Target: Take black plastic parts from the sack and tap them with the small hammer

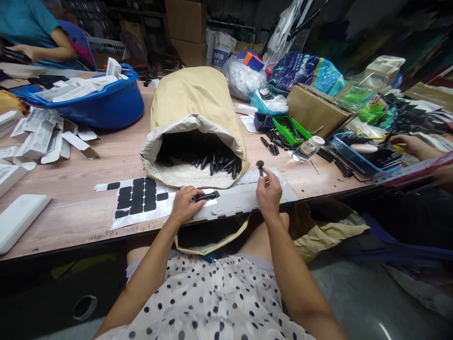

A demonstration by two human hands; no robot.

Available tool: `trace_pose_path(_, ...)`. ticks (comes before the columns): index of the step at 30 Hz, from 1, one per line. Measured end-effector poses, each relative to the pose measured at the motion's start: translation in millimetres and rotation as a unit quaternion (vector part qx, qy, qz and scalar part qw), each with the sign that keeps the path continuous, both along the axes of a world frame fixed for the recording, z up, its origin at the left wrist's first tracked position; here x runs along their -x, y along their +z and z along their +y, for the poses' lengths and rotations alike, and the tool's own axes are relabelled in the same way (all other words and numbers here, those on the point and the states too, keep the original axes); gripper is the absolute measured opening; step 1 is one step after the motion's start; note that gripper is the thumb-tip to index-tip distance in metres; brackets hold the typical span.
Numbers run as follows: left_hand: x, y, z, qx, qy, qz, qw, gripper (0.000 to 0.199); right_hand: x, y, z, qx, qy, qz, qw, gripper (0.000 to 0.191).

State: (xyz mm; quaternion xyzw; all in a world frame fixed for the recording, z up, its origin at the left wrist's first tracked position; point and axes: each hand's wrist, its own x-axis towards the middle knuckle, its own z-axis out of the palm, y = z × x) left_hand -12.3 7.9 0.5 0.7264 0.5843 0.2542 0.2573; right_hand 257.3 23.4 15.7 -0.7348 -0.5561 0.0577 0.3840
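Observation:
My left hand (186,204) is closed on a slim black part (208,196), low over a grey board (244,194) at the table's front edge. Between the fingers of my right hand (269,191) is a small black tool with a round head (260,164), which points away from me. Beyond my hands lies an open paper sack (196,99), its mouth facing me, with many black pieces (221,163) inside. A white sheet with black rounded stickers (137,197) lies to the left of my left hand.
A blue basin (106,104) of white boxes stands at the left, with loose boxes (38,137) beside it. At the right are a green tray (290,130), a clear bottle (307,148) and a blue basket (368,158). A person's hand (414,145) is near the basket; another person sits back left.

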Motion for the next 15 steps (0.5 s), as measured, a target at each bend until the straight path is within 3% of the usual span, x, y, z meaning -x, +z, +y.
trace_pose_path(3,0,-0.2,0,0.005,0.000,-0.004,1.000,0.018,34,5.0,-30,-0.004,0.138,0.118,0.983,0.042)
trace_pose_path(7,-1,-1.0,0,0.011,0.003,-0.007,1.000,0.020,70,0.9,-52,-0.010,0.242,0.149,0.959,0.036)
trace_pose_path(15,-3,-1.4,2,0.014,0.010,-0.009,1.000,0.014,94,-8.0,-64,-0.025,0.270,0.034,0.962,0.037)
